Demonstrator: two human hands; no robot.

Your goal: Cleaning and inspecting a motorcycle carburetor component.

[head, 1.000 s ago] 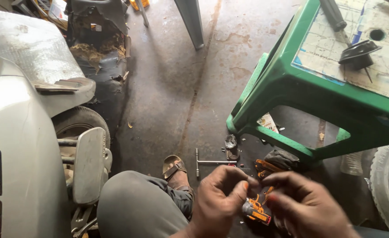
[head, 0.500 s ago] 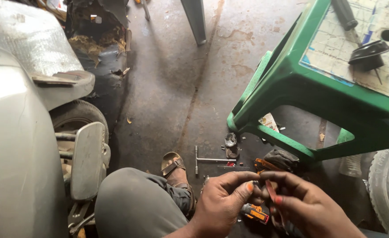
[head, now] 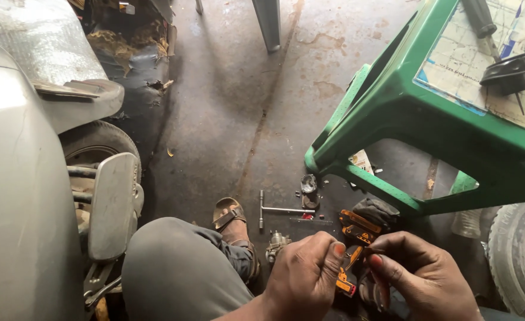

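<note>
My left hand (head: 307, 272) and my right hand (head: 420, 272) meet low in the head view over a small orange part (head: 350, 268). Both pinch it, fingertips close together. An orange and black tool case (head: 357, 226) lies on the floor just beyond the hands. A metal T-handle wrench (head: 277, 209) and a small metal carburettor-like part (head: 276, 244) rest on the concrete near my sandalled foot (head: 229, 215).
A green plastic stool (head: 393, 113) stands at right with black parts (head: 509, 68) on its top. A grey scooter body (head: 24, 178) with a footrest (head: 113, 202) fills the left. A tyre (head: 515, 255) sits far right. My grey-trousered knee (head: 179, 273) is at bottom centre.
The view has tilted down slightly. My hands have drawn closer together on the orange part, fingers shifting their pinch.
</note>
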